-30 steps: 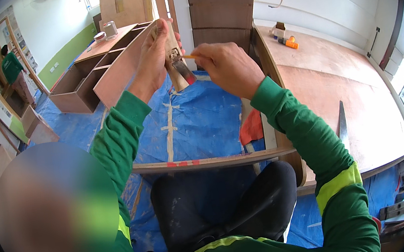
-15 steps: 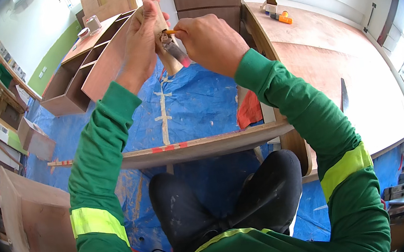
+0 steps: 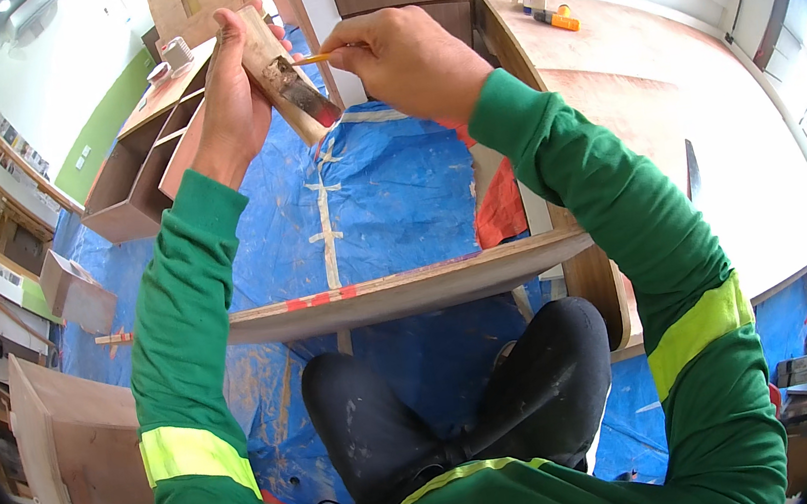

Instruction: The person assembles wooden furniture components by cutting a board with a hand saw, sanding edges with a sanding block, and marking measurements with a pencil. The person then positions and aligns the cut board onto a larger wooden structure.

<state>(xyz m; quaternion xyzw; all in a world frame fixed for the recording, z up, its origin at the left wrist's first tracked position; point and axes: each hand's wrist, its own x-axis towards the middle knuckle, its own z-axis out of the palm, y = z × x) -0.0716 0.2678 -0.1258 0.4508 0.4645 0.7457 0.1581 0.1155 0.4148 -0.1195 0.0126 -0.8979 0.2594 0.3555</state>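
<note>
Left hand (image 3: pixel 238 106) — grips wooden block (image 3: pixel 258 45) | right hand (image 3: pixel 412 57) — pinches yellow stick (image 3: pixel 311 59)

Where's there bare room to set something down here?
Widest: the wooden bench top, between the orange bottle at its far end and the dark blade by the right sleeve. Also the blue sheet beyond the board, left of the red cloth. Crowded: around the wooden block in the left hand and the orange stick in the right hand.
</note>
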